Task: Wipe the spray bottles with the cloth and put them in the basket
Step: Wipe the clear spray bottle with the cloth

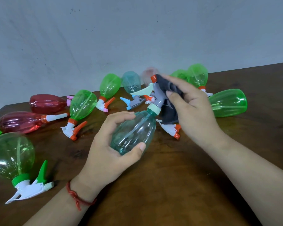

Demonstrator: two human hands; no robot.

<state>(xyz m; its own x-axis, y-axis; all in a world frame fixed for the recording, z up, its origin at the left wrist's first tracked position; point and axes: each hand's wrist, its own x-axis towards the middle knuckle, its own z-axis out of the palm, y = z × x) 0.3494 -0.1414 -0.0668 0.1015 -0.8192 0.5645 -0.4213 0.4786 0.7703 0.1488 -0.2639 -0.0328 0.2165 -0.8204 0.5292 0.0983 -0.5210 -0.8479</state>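
Observation:
My left hand (pixel 109 149) grips the body of a clear teal spray bottle (pixel 134 129), held tilted above the brown wooden table (pixel 170 185). Its grey spray head with a pale green trigger and orange nozzle points up and away. My right hand (pixel 193 108) pinches a dark grey cloth (pixel 168 101) against that spray head. Several other spray bottles lie on the table: green ones (pixel 82 105), red ones (pixel 20 122) and a teal one (pixel 131 82). No basket is in view.
A large green bottle (pixel 11 157) with a white and green trigger lies at the near left. Another green bottle (pixel 229 102) lies on the right behind my right hand. A grey wall (pixel 137 38) stands behind the table's far edge.

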